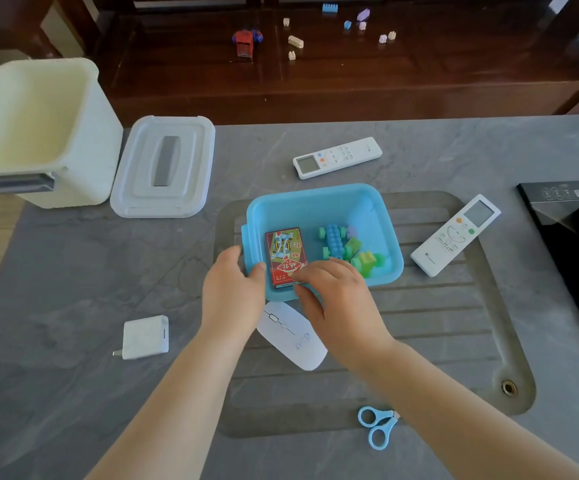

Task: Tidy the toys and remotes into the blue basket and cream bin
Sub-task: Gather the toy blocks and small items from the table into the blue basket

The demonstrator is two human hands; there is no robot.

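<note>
The blue basket (319, 202) sits on the grey counter's ribbed drain area. Inside it lie a red card box (283, 252) and a blue and green block car (343, 245). My left hand (231, 289) grips the basket's near left rim. My right hand (333, 296) rests its fingertips on the near end of the card box. Two white remotes lie on the counter: one (338, 156) behind the basket, the other (456, 235) to its right. The cream bin (35, 129) stands open at the far left.
The bin's grey lid (163, 166) lies beside it. A white mouse (291, 336), a white charger (144, 337) and blue scissors (378, 426) lie near me. A black cooktop (572, 237) is at the right edge. A red toy (246, 41) and small blocks lie on the wooden bench.
</note>
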